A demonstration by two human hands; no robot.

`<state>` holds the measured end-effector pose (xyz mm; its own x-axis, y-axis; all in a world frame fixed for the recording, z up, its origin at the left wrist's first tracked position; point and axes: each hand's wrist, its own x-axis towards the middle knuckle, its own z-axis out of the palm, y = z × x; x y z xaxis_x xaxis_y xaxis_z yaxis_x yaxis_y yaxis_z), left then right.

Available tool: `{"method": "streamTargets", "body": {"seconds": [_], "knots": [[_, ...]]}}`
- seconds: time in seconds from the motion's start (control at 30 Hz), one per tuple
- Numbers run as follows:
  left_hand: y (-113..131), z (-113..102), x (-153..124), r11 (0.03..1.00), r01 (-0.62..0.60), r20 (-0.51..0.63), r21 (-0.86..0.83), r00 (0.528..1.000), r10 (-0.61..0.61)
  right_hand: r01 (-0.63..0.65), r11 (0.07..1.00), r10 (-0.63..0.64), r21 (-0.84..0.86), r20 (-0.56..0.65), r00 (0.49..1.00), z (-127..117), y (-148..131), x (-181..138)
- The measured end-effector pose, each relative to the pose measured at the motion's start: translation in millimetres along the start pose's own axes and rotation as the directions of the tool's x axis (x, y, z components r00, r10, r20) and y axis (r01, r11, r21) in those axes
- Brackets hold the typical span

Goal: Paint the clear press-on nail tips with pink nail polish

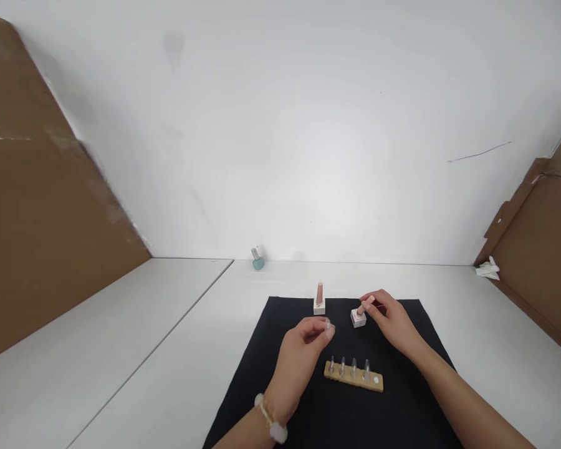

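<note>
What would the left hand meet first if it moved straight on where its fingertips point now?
Probably the tilted pale bottle, which the right hand holds, though depth is unclear in this single view.

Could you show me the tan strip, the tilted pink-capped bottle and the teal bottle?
Tan strip (348, 375), head view: bare surface near its middle.
Tilted pink-capped bottle (358, 318), head view: its square body.
Teal bottle (258, 264), head view: its rounded body.

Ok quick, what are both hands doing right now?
Left hand: closed, fingers pinching a small clear piece.
Right hand: closed, fingers on the pink cap of a tilted small bottle.
</note>
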<state>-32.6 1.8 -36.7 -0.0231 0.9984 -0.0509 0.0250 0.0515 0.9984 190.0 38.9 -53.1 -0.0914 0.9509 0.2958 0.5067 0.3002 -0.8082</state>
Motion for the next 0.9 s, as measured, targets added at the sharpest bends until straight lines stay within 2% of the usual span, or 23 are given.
{"method": "streamTargets", "body": {"seconds": [0.13, 0.27, 0.43, 0.57, 0.77, 0.9], "knots": [[12.0, 20.4, 13.9, 1.0, 0.019, 0.117, -0.017, 0.993, -0.017, 0.013, 1.0, -0.013, -0.023, -0.022, 1.0, 0.9, -2.6, -1.4], [8.3, 34.7, 27.9, 0.997, 0.061, 0.204, -0.052, 0.978, -0.049, 0.05, 0.996, -0.052, -0.075, -0.022, 0.998, 1.3, -8.2, -5.2], [-0.9, 31.0, 33.5, 0.99, 0.112, 0.266, -0.09, 0.96, -0.084, 0.067, 0.989, -0.067, -0.135, 0.004, 0.998, 4.1, -12.2, -6.3], [-4.0, 26.6, 33.0, 0.982, 0.139, 0.304, -0.125, 0.948, -0.096, 0.044, 0.985, -0.048, -0.164, -0.021, 0.999, 7.6, -10.8, -4.8], [-9.9, 27.1, 31.2, 0.973, 0.157, 0.322, -0.168, 0.942, -0.096, 0.007, 0.989, -0.016, -0.148, -0.059, 0.998, 11.4, -8.0, -4.1], [-12.6, 28.5, 30.4, 0.972, 0.174, 0.323, -0.159, 0.939, -0.115, 0.035, 0.987, -0.044, -0.155, -0.058, 0.997, 12.6, -10.4, -6.0]]}}
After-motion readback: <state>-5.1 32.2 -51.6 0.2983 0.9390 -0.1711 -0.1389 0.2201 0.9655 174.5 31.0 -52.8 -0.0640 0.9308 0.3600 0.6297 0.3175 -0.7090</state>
